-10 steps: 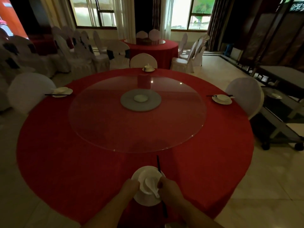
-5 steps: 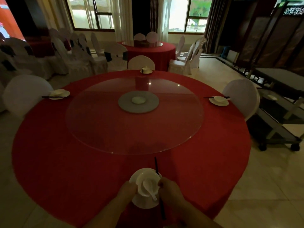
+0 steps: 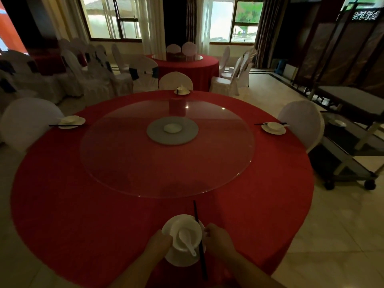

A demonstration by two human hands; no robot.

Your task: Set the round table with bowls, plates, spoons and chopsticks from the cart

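We see a round bench (image 3: 83,204) with a red cloth. A big glass disc (image 3: 124,163) lies on its middle, over a grey circle (image 3: 187,138). A white chair (image 3: 27,121) stands at the left, and one more stands at the right and at the far side. The cart (image 3: 353,146) stands on the floor to the right, apart from the bench, with a small dish (image 3: 340,123) on it.

A left set (image 3: 71,121), a right set (image 3: 273,127) and a far set (image 3: 182,91) lie near the edge of the bench. Each is a plate with a bowl on it.

At the near edge a white plate (image 3: 180,260) lies on the cloth. A white bowl (image 3: 194,229) stands on it, and a white spoon (image 3: 186,238) lies in the bowl. Black chopsticks (image 3: 196,213) lie across the right side of the plate, just beside the bowl.

The left hand (image 3: 158,244) curls its fingers on the left edge of the bowl. The right hand (image 3: 218,235) touches the right edge of the plate by the chopsticks. We cannot tell if it grasps anything.
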